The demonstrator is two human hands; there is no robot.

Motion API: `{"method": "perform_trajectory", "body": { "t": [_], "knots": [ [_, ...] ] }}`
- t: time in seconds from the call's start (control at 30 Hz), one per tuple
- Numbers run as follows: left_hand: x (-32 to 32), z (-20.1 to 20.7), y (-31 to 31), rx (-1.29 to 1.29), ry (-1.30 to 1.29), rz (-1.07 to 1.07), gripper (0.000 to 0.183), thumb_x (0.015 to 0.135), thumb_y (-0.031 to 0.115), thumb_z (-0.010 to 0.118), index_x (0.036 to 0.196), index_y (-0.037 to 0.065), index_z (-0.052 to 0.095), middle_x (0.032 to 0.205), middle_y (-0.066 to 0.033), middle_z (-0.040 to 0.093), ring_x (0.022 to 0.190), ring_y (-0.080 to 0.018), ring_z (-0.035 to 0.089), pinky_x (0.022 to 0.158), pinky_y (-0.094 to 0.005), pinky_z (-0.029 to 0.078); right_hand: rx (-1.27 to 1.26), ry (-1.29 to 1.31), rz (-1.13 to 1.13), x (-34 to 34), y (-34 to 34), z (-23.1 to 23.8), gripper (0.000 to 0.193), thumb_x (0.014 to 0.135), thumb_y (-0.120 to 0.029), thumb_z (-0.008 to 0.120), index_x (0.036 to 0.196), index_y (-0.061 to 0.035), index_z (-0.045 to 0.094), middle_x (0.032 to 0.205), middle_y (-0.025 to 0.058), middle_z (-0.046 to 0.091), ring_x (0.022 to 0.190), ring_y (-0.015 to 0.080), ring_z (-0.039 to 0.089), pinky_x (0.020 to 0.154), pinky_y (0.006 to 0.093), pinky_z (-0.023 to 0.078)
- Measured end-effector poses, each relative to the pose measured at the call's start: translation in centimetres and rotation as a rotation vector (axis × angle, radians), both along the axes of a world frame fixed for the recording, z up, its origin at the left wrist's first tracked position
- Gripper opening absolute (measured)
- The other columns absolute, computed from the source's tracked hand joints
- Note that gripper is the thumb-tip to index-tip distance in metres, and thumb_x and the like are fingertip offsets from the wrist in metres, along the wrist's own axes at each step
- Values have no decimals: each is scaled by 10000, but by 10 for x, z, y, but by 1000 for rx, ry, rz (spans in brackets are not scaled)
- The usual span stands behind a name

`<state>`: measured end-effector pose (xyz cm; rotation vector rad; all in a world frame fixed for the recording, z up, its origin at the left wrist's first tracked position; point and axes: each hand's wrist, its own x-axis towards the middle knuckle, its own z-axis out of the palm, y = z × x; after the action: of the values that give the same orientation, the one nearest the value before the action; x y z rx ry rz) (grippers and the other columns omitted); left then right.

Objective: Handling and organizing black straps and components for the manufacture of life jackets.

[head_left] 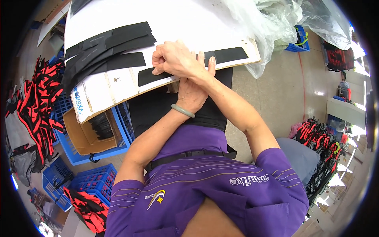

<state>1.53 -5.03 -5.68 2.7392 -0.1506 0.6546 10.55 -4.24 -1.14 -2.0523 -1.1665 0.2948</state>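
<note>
At the board's edge, crossed hands apparently pinch a black strip.

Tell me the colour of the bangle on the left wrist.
Pale grey-green, jade-like; the bangle on the left hand shows clearly in the head view.

We are counting five black strips lying on one white board. We are also seeing two hands and one green bangle.
</note>
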Motion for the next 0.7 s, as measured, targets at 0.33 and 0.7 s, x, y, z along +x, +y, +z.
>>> {"method": "perform_trajectory", "body": {
  "t": [0.33,0.7],
  "knots": [
    [-1,1,1,-16,-1,-7,528,876,246,509,1377,104,427,1399,-239,356,1297,-438,365,1061,-560,303,-40,52,-22,-3,2,5,191,608,-150,772,599,-32,622,610,61,607,546,209,569,571,335,444],
    [-6,10,5,-28,45,-77,543,840,176,541,1336,-21,442,1377,-261,404,1312,-432,350,1093,-525,258,345,545,-299,3,-47,16,155,810,-112,693,907,6,664,848,61,638,825,126,584,765,269,455]
  ]
}}
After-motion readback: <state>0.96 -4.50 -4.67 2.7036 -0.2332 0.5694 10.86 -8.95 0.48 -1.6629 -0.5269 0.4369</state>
